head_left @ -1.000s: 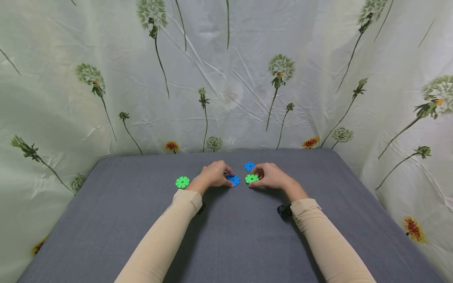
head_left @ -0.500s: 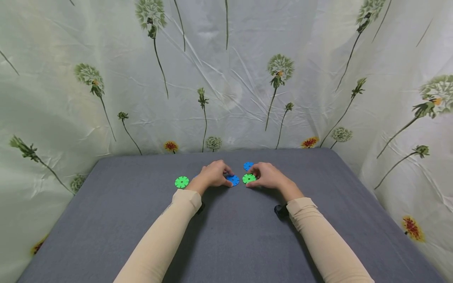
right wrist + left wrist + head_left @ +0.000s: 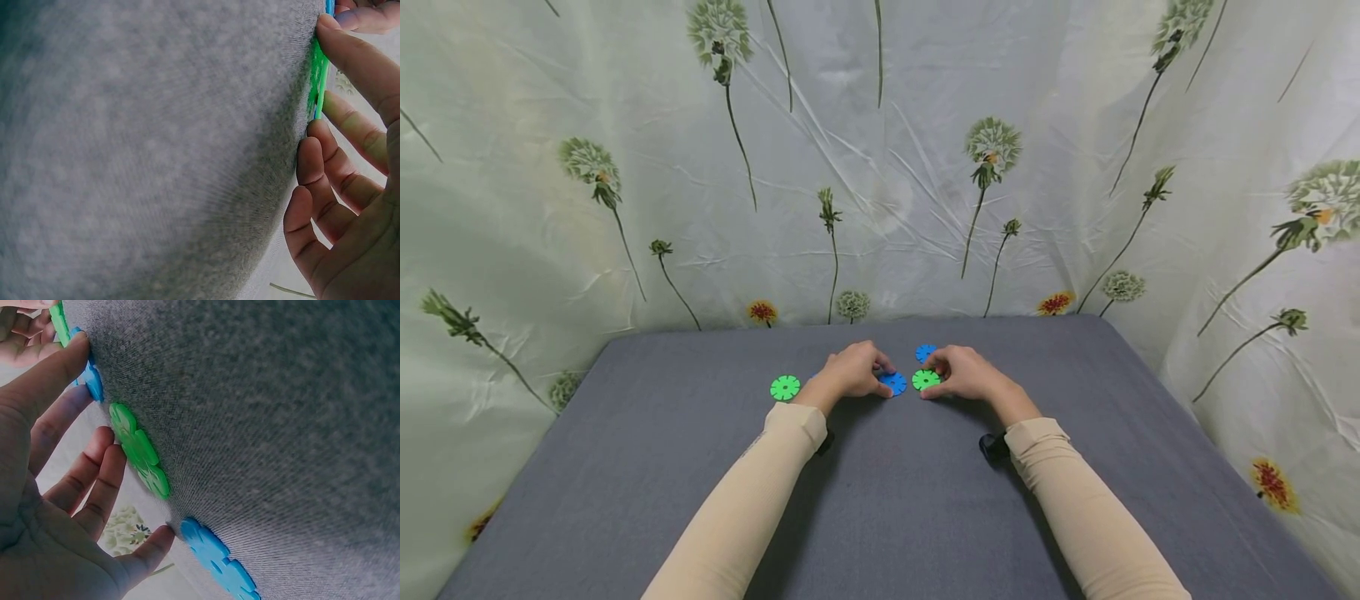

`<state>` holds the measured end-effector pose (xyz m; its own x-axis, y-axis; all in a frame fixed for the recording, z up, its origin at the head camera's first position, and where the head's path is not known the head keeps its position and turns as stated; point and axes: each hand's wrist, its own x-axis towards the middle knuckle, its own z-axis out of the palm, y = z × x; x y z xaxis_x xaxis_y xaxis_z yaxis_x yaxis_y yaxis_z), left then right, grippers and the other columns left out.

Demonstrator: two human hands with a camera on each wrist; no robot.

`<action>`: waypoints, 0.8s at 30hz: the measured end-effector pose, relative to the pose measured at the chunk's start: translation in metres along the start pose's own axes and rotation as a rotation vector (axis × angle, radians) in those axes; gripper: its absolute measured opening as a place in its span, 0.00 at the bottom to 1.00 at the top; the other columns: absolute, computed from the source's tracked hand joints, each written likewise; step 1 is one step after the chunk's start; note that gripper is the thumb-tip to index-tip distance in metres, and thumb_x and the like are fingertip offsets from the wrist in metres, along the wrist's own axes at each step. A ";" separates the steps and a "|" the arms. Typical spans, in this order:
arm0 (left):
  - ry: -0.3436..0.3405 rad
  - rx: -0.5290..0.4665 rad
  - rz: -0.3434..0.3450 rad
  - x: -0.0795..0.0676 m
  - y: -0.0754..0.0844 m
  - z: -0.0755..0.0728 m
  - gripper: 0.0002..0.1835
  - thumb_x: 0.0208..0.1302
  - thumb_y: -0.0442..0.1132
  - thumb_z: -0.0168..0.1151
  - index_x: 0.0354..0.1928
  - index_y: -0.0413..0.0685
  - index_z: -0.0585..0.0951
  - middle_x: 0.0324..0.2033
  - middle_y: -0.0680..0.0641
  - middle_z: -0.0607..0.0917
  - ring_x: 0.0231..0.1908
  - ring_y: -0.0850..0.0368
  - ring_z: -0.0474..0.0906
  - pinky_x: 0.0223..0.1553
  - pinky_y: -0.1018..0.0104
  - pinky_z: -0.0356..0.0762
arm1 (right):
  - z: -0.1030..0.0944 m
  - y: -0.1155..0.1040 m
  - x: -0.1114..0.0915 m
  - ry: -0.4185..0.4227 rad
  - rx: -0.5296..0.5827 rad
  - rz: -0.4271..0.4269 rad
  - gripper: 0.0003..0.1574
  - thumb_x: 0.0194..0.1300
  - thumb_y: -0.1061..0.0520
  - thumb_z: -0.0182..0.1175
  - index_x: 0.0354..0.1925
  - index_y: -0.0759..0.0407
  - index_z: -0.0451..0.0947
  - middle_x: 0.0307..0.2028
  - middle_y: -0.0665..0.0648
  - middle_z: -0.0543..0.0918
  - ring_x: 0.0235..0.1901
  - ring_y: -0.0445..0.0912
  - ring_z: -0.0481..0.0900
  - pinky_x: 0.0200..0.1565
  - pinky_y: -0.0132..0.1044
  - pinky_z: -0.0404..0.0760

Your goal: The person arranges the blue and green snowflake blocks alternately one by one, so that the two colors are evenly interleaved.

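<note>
My left hand (image 3: 852,369) pinches a notched blue plastic disc (image 3: 894,383) between thumb and forefinger. My right hand (image 3: 967,372) pinches a similar notched green disc (image 3: 926,380), tilted a little above the cloth in the right wrist view, just right of the blue one. A narrow gap separates the two discs in the head view. In the left wrist view, another green disc (image 3: 139,453) lies by the left middle fingertips, and a further blue disc (image 3: 219,559) lies near the little finger. The left hand hides that green disc in the head view.
Another green disc (image 3: 786,387) lies left of the left hand. A blue disc (image 3: 926,353) lies behind the right fingers. Grey cloth (image 3: 895,500) covers the table, and a flower-printed curtain (image 3: 895,167) hangs behind it.
My right hand has shifted slightly left with the green disc, bringing it nearer the blue one. The left hand has stayed in place.
</note>
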<state>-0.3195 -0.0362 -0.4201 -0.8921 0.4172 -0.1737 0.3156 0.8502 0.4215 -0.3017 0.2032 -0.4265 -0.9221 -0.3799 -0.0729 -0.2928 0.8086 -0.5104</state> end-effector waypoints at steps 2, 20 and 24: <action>-0.001 0.001 -0.001 0.000 0.000 0.000 0.21 0.64 0.49 0.80 0.58 0.61 0.91 0.63 0.49 0.86 0.67 0.49 0.80 0.73 0.30 0.65 | 0.000 0.000 0.000 -0.001 0.001 -0.001 0.30 0.62 0.45 0.81 0.56 0.59 0.88 0.42 0.54 0.86 0.40 0.45 0.80 0.47 0.42 0.82; -0.004 0.042 0.046 -0.005 0.001 -0.001 0.22 0.65 0.51 0.80 0.60 0.63 0.89 0.58 0.46 0.82 0.62 0.46 0.79 0.65 0.32 0.72 | -0.013 0.013 -0.004 0.063 0.058 0.006 0.21 0.68 0.50 0.76 0.53 0.60 0.87 0.41 0.57 0.87 0.40 0.46 0.82 0.44 0.41 0.82; 0.001 0.049 0.055 -0.005 0.001 0.000 0.22 0.65 0.51 0.79 0.60 0.63 0.89 0.57 0.46 0.82 0.62 0.46 0.79 0.65 0.32 0.72 | -0.017 0.017 -0.002 0.075 0.061 0.020 0.22 0.70 0.51 0.75 0.55 0.61 0.86 0.43 0.59 0.86 0.40 0.48 0.83 0.44 0.43 0.83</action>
<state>-0.3145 -0.0377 -0.4187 -0.8732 0.4635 -0.1507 0.3795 0.8405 0.3867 -0.3090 0.2257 -0.4201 -0.9448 -0.3271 -0.0204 -0.2601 0.7862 -0.5606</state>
